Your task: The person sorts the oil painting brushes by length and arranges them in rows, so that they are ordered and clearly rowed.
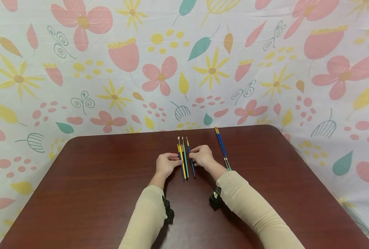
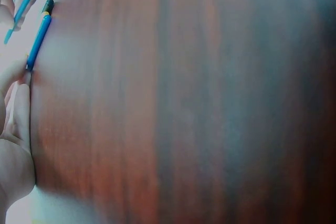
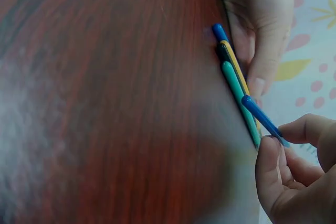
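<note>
Head view: our right hand (image 1: pixel 202 156) pinches a blue brush (image 1: pixel 193 170), a slim gap right of the green brush (image 1: pixel 185 159) and yellow brush (image 1: pixel 182 159), tips towards the far edge of the table (image 1: pixel 94 186). Our left hand (image 1: pixel 166 164) touches the group's left side; gripping or not, we can't tell. Rightward, another brush bundle (image 1: pixel 220 142) nears that edge; leftward, wood stretches wide.
</note>
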Motion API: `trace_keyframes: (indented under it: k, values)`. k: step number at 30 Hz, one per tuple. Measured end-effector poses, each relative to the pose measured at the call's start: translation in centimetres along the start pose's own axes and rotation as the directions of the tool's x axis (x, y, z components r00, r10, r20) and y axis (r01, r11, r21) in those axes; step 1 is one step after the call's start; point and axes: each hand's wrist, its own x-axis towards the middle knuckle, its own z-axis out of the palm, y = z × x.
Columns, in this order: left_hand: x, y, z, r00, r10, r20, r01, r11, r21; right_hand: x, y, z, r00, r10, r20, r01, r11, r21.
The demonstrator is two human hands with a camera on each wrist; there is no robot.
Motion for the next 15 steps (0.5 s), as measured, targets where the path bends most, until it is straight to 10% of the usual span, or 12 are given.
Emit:
trace_keyframes:
  k: [15]
  values:
    - [0.1,-0.2,0.1,1.000,0.012,-0.010,-0.012,1.000,-0.003,0.3,0.7,-2.2,1.000,0.014,-0.010,-0.014,1.000,0.019]
